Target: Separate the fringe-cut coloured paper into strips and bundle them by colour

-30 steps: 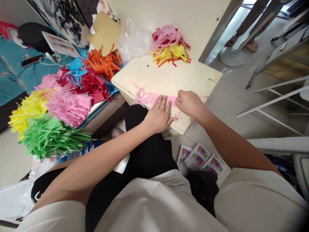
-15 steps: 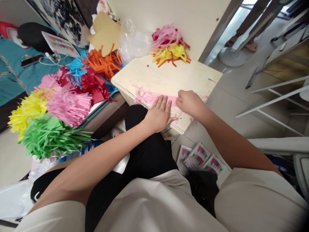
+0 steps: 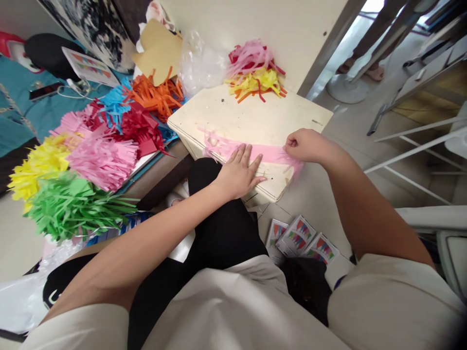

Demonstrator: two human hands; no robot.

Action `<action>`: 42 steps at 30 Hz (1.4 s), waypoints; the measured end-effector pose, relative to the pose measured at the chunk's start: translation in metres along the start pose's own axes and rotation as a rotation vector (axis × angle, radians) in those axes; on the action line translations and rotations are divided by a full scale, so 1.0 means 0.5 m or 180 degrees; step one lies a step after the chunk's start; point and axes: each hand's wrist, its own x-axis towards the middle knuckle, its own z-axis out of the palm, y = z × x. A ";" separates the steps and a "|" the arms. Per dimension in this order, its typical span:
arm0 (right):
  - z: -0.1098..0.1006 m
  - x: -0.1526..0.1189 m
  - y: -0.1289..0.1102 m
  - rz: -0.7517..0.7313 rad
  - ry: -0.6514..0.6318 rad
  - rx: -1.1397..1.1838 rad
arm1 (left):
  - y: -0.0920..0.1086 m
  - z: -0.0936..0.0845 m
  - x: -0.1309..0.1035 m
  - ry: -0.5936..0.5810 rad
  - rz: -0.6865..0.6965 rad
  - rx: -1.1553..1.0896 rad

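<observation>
A strip of pink tissue paper (image 3: 269,152) with fringed ends lies along the near side of a small cream tabletop (image 3: 233,114). My left hand (image 3: 241,171) lies flat on the strip's near edge with its fingers apart, pressing it to the top. Over the strip's right end, my right hand (image 3: 305,146) is closed with curled fingers; what they grip, if anything, is hidden. Loose pink fringe hangs over the table's right edge just below that hand.
Pink, red, yellow and orange tissue tassels (image 3: 255,73) sit at the table's back. Bunches of coloured fringe, green (image 3: 76,206) among them, crowd the left. Printed packs (image 3: 297,236) lie on the floor. A white-legged rack (image 3: 404,165) stands right; another person's feet (image 3: 374,73) show behind.
My right hand has slid rightward along the strip toward the table's right edge, uncovering more flat pink paper. My left hand has stayed in about the same place.
</observation>
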 end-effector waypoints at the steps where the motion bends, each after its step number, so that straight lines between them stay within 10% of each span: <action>1: -0.004 0.002 0.006 -0.0014 -0.0041 -0.0031 | 0.000 -0.001 0.000 -0.0007 0.0003 -0.0003; 5: -0.020 -0.018 0.003 0.0104 0.0099 -0.0353 | -0.001 -0.005 0.002 -0.0046 0.0004 -0.0013; 10: -0.021 -0.089 -0.039 -0.0358 0.1226 -0.0198 | -0.001 -0.007 0.000 -0.0047 0.0044 -0.0066; 15: 0.060 -0.143 -0.071 -0.1335 0.0826 0.0174 | 0.002 -0.010 0.000 -0.0070 0.0022 -0.0120; 22: 0.166 -0.200 -0.090 -0.0907 0.1094 -0.0187 | -0.008 -0.011 0.000 -0.0069 0.0062 -0.0140; 42: 0.120 -0.172 -0.141 -0.0709 0.0942 -0.0536 | -0.064 -0.082 0.025 -0.0002 0.0213 0.0494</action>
